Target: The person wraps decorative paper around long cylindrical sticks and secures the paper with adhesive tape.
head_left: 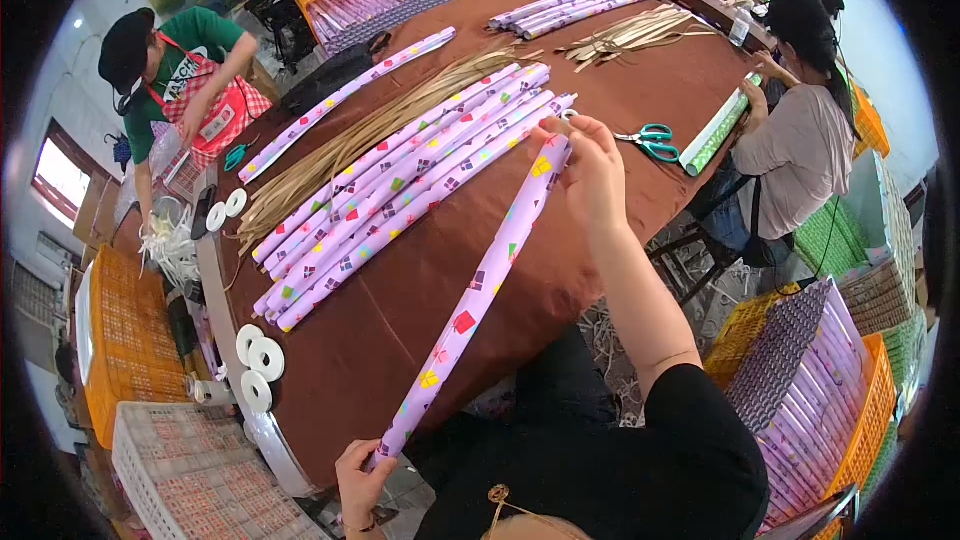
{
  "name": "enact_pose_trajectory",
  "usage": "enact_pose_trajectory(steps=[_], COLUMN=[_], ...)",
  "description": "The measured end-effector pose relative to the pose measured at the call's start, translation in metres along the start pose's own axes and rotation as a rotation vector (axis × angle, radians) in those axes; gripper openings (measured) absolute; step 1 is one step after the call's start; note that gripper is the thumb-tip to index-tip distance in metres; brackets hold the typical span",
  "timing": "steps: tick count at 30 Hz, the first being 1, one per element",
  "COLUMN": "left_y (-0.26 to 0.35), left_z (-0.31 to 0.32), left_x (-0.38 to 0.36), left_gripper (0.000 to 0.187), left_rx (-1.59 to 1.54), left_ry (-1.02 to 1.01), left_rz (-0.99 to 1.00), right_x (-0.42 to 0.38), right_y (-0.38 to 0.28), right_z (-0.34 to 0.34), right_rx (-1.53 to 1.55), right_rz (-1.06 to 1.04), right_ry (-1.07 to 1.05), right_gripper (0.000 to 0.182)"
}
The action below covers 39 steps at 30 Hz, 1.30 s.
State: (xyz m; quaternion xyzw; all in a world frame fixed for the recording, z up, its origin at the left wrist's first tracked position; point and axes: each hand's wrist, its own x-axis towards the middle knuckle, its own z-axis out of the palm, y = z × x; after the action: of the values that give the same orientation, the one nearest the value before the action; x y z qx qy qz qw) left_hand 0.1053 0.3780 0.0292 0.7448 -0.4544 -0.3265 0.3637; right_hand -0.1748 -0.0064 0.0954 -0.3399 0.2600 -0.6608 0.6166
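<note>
lilac patterned wrapping-paper roll point(478, 292) runs lengthwise between your hands: left hand point(362, 480) grips the near end, right hand point(590, 172) pinches the far end (beside the stacked rolls point(400, 190)).

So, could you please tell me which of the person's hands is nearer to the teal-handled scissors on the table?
Right. The right hand pinches the far end of the purple wrapping-paper roll, just left of the teal-handled scissors. The left hand holds the roll's near end, beyond the table edge.

Packing workshop, long brown worktable point(640, 90), piles of wrapping-paper rolls point(400, 190), stacked plastic crates point(130, 340), seated co-workers point(800, 130)
</note>
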Motion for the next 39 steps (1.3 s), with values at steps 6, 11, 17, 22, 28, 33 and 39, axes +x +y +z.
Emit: enact_pose_trajectory(steps=[6,11,17,22,28,33,39], left_y=[0.001,-0.006,-0.009,-0.005,0.04,0.053,0.059], left_z=[0.0,0.001,0.002,0.005,0.015,0.035,0.047], left_x=[0.002,0.001,0.004,0.012,0.05,0.099,0.115], left_gripper=[0.029,0.031,0.029,0.029,0.03,0.044,0.043], left_rx=[-0.017,-0.016,0.013,0.012,-0.265,-0.357,-0.74], left_ry=[-0.017,-0.028,-0.023,-0.067,-0.26,-0.505,-0.77], left_rz=[-0.006,0.015,0.062,0.099,-0.13,-0.141,-0.261], right_x=[0.0,-0.001,0.003,0.021,-0.02,-0.024,0.025], right_y=[0.011,0.014,0.017,0.028,0.056,0.104,0.101], right_z=[-0.008,-0.007,-0.008,-0.031,0.013,0.018,0.02], right_rx=[-0.037,-0.014,-0.101,-0.251,0.098,0.107,0.188], right_rz=[-0.1,-0.112,-0.222,-0.283,0.124,0.362,0.278], right_ry=[-0.032,-0.021,-0.008,0.107,-0.011,-0.29,-0.138], right_gripper=[0.016,0.013,0.01,0.016,0.055,0.054,0.039])
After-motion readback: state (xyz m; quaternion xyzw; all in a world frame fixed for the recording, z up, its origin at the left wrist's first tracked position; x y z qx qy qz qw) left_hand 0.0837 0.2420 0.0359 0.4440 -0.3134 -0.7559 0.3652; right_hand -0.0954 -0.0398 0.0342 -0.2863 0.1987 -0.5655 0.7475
